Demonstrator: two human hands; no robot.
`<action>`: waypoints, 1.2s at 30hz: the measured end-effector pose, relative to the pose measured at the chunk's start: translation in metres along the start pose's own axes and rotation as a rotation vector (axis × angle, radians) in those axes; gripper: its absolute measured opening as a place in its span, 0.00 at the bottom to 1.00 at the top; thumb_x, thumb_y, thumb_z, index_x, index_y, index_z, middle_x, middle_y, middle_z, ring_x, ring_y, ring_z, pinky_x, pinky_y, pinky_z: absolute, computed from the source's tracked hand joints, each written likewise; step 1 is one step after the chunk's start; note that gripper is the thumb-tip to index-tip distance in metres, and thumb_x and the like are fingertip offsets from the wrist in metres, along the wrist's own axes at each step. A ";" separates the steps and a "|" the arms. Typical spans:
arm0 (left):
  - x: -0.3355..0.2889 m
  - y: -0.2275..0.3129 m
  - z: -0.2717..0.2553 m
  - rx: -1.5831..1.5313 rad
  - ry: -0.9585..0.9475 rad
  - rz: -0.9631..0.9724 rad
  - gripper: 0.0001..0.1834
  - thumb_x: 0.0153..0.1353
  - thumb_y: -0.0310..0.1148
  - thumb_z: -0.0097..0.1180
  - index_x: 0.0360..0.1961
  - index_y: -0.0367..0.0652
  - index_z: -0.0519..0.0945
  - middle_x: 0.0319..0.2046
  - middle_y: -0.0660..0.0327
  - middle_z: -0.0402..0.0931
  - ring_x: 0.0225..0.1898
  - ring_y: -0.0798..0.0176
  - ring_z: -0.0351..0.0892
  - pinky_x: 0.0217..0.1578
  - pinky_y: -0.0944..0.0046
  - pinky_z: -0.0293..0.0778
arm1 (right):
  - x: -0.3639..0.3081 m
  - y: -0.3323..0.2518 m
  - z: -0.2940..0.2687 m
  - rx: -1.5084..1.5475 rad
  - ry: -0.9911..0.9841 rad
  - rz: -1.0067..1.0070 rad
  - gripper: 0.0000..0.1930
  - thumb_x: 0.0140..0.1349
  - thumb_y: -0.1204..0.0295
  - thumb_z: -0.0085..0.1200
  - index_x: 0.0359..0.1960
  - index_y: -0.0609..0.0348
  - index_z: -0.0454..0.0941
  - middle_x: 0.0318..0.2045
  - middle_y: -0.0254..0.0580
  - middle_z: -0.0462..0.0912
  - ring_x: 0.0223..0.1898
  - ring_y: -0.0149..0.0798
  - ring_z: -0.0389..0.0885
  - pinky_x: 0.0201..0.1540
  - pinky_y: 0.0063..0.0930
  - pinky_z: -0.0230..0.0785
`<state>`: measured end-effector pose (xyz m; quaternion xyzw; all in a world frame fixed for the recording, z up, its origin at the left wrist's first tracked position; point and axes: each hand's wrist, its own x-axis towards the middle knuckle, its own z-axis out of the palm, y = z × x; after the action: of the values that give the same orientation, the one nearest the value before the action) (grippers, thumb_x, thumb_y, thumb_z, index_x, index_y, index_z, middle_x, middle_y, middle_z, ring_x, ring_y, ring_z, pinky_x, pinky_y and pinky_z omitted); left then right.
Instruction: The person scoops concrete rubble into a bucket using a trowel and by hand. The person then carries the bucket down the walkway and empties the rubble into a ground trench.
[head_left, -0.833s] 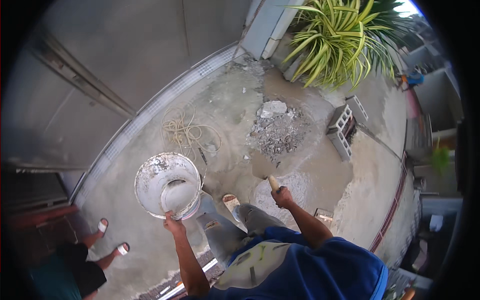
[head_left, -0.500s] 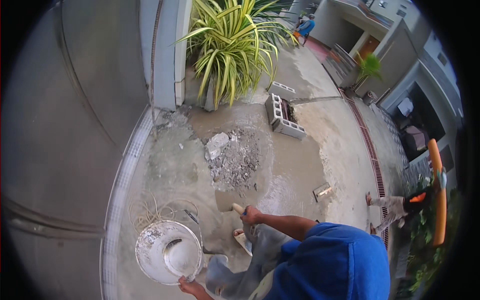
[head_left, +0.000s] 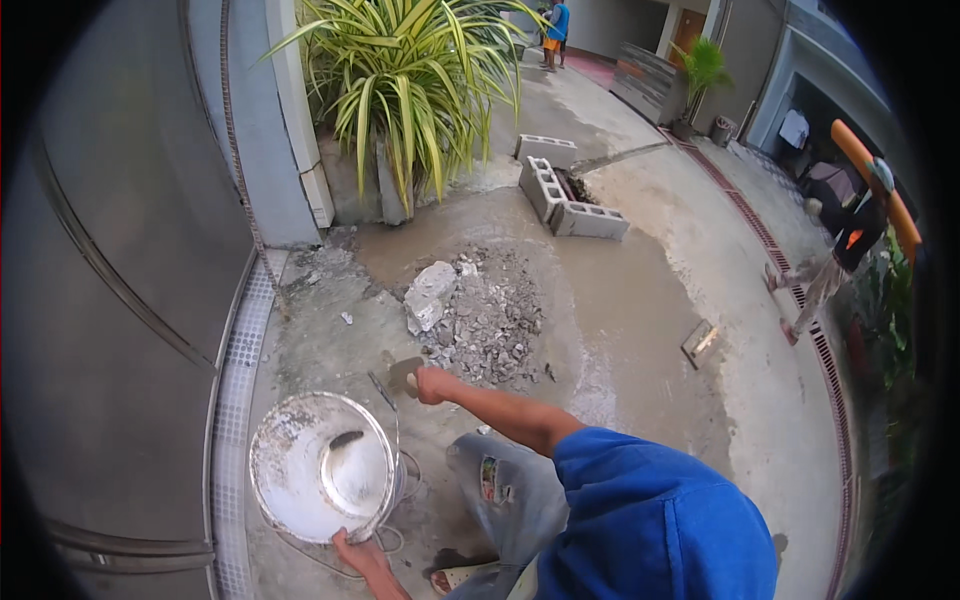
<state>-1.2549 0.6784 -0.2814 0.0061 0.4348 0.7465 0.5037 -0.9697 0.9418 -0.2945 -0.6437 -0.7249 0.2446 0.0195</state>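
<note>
Between seven and eight o'clock in the view, a stained white bucket (head_left: 298, 472) showed its mouth; the left hand (head_left: 362, 556)'s grip pinched its lower rim. The right hand (head_left: 436, 385)'s grip was wrapped around a trowel (head_left: 403, 370), blade toward nine o'clock. Grey rubble (head_left: 495, 325) lay one to two o'clock from the bucket.

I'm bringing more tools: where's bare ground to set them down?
Bare: pale concrete between wet patch and red drain grate; mostly, grey ground between tiled strip and rubble. Crowded: around the bucket, with left hand at its rim, right hand and trowel close by.
</note>
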 end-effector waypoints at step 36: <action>0.165 -0.085 0.065 0.297 0.071 0.038 0.44 0.54 0.58 0.58 0.61 0.35 0.63 0.56 0.53 0.69 0.51 0.51 0.72 0.51 0.44 0.69 | -0.002 0.072 0.077 0.406 0.029 0.013 0.20 0.54 0.71 0.52 0.49 0.66 0.71 0.42 0.62 0.80 0.46 0.57 0.79 0.47 0.46 0.72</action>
<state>-1.2436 0.8553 -0.3672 0.0622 0.5578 0.6831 0.4674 -0.9293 0.9186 -0.3891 -0.6346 -0.6562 0.3767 0.1577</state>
